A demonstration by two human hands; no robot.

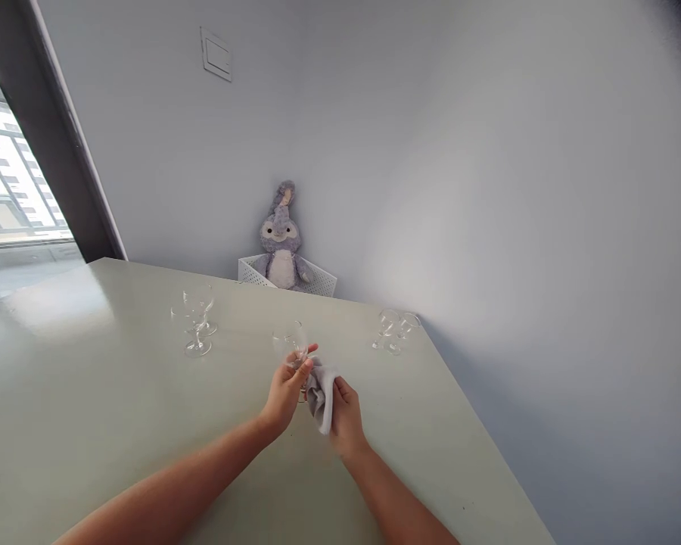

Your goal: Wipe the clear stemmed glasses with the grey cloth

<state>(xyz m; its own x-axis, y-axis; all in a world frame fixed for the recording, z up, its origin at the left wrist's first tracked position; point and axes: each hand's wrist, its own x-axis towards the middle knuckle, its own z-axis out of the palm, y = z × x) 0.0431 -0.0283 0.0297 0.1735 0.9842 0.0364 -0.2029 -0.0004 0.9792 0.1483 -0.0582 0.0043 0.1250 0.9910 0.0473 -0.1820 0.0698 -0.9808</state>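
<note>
My left hand (287, 387) is closed around the stem of a clear stemmed glass (290, 342), holding it upright over the pale table (91, 409). My right hand (346, 412) grips a small grey cloth (321, 393), bunched against the lower part of that glass. Both hands meet near the middle of the table.
Two clear glasses (197, 322) stand to the left of my hands and two more glasses (394, 329) at the far right corner. A grey plush rabbit (282, 242) sits in a white perforated basket (323, 281) behind the table against the wall. A window (11, 182) is at the left.
</note>
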